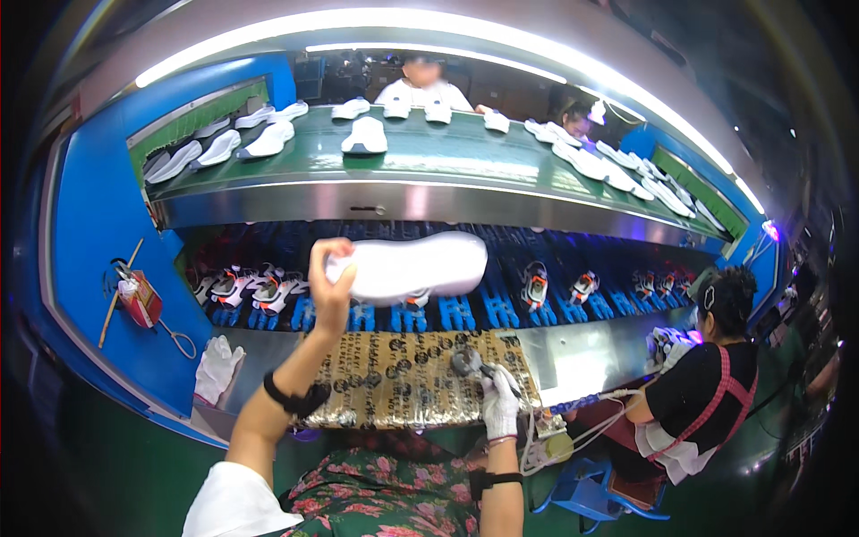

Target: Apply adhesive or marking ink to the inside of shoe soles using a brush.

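While left grip [331, 277] holds sole [413, 265].

- A long strip light [429, 22] curves overhead.
- A green conveyor belt [447, 152] runs behind the bench [591, 353].
- Blue walls [98, 224] frame the left edge.
- The floor [107, 465] is dark green.
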A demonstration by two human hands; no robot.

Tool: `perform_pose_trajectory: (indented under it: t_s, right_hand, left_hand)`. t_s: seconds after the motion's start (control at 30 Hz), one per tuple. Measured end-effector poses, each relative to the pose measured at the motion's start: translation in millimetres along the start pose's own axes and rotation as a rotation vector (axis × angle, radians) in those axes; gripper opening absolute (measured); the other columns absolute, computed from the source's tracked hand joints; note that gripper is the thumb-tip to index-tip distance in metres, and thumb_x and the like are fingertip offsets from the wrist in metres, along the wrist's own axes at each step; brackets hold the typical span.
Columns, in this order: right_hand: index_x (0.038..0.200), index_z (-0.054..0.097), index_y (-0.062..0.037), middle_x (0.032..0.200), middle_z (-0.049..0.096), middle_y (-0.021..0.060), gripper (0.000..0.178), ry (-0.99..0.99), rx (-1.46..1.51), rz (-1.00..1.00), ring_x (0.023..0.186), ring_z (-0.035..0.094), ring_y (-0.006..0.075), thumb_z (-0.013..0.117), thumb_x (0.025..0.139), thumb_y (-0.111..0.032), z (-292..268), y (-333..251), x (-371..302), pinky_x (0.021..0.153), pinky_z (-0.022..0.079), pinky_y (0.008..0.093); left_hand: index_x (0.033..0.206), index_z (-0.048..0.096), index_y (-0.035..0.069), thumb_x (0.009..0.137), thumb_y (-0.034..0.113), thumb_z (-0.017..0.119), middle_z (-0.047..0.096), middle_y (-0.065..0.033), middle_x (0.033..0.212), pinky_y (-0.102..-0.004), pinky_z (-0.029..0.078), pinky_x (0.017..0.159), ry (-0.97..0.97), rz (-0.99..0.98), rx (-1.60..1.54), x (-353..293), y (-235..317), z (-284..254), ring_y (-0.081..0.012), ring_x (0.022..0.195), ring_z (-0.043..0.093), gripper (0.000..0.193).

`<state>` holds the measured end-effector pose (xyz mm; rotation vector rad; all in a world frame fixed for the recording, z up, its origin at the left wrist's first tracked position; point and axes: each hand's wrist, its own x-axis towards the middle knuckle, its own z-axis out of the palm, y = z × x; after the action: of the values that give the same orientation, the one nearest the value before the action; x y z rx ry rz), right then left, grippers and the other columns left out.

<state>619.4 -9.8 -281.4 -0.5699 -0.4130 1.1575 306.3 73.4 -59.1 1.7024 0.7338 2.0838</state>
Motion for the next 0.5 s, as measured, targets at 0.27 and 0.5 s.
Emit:
perform_pose_trajectory:
  t_s: [0.27,0.5]
  right_hand:
    - [0.117,0.059,0.0017,0.114,0.063,0.0119,0.021,0.039,-0.019,0.085,0.097,0.064,0.0189,0.060,0.097,-0.008,4,-13,2,0.084,0.059,0.0251]
    - [0.119,0.054,0.0032,0.122,0.060,0.0184,0.026,-0.032,0.205,0.223,0.105,0.064,0.0275,0.058,0.094,0.003,55,-20,-21,0.089,0.059,0.0264]
  left_hand:
    - [0.122,0.060,0.000,0.095,0.016,0.062,0.068,-0.0043,0.094,-0.0255,0.054,0.069,-0.226,-0.988,-0.432,-111,-34,-74,-0.0117,0.075,0.065,0.032]
    - [0.109,0.069,0.000,0.094,0.033,0.066,0.073,-0.0114,0.095,-0.0311,0.059,0.074,-0.627,-1.522,-0.492,-225,-42,-60,-0.0182,0.084,0.072,0.037]
